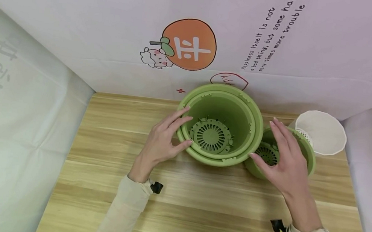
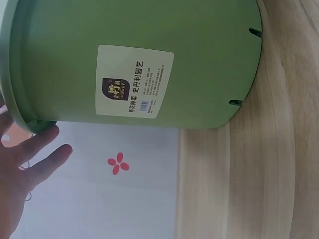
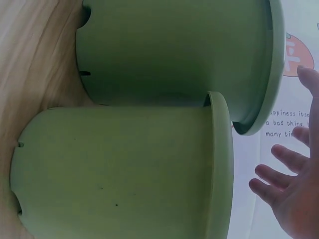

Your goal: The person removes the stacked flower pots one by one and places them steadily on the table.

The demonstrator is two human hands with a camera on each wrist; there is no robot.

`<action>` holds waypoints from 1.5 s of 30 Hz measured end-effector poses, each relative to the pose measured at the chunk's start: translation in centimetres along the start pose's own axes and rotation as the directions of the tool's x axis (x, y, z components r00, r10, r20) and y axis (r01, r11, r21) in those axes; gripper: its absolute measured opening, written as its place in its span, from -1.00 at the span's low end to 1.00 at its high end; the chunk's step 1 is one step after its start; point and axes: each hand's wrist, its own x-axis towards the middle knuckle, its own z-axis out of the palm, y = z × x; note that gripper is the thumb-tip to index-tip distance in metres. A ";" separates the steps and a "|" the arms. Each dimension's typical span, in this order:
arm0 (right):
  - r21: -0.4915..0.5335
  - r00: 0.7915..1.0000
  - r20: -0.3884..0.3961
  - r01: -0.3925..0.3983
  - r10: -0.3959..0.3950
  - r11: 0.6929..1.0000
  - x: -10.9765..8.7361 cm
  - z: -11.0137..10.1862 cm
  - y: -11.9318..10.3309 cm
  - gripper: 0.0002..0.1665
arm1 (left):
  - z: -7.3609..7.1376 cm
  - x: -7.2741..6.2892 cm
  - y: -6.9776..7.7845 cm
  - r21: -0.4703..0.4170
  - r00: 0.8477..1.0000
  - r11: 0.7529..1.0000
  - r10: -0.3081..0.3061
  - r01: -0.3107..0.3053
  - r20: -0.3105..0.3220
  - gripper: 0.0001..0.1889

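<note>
A large green plastic flowerpot (image 1: 213, 162) stands on the table with another green pot (image 1: 224, 110) nested inside it; a slotted base shows at the bottom. My left hand (image 1: 162, 142) is at the left side of their rims, fingers spread and fingertips at the edge. In the left wrist view a white label (image 2: 134, 82) is stuck on the outer pot. To the right stands a smaller green pot (image 3: 124, 169). Above it hovers my right hand (image 1: 286, 164), fingers extended and apart from the pots in the right wrist view, its thumb toward the large pot.
Behind the smaller pot, at the right, is a white faceted pot (image 1: 328, 134) with a perforated part. A printed cloth (image 1: 122, 37) hangs behind the wooden table (image 1: 107, 153), and pale cloth walls (image 1: 12, 113) flank both sides.
</note>
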 end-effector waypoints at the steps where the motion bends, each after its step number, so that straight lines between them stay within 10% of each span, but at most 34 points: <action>1: 0.006 1.000 0.002 -0.007 0.007 1.000 0.1 0.0 0.0 0.13 | 0.0 0.0 0.0 0.003 1.000 1.000 0.002 -0.002 0.001 -0.25; 16: 0.111 0.975 0.191 -0.137 0.114 0.984 0.6 0.4 0.6 0.10 | -0.9 -0.2 0.7 0.059 0.986 0.998 0.000 -0.010 0.168 -0.30; 25: 0.105 0.922 0.330 -0.250 0.203 0.963 0.8 0.2 0.4 0.15 | -1.1 -0.1 0.9 0.066 0.974 0.998 0.002 -0.017 0.227 -0.36; 33: 0.102 0.828 0.480 -0.382 0.291 0.918 1.1 -0.2 0.5 0.12 | -1.1 0.3 0.9 0.085 0.961 0.996 0.011 -0.036 0.278 -0.41; 45: 0.208 0.804 0.507 -0.466 0.312 0.860 1.1 0.0 0.5 0.11 | -1.3 0.6 0.9 0.094 0.937 0.996 -0.030 -0.003 0.348 -0.31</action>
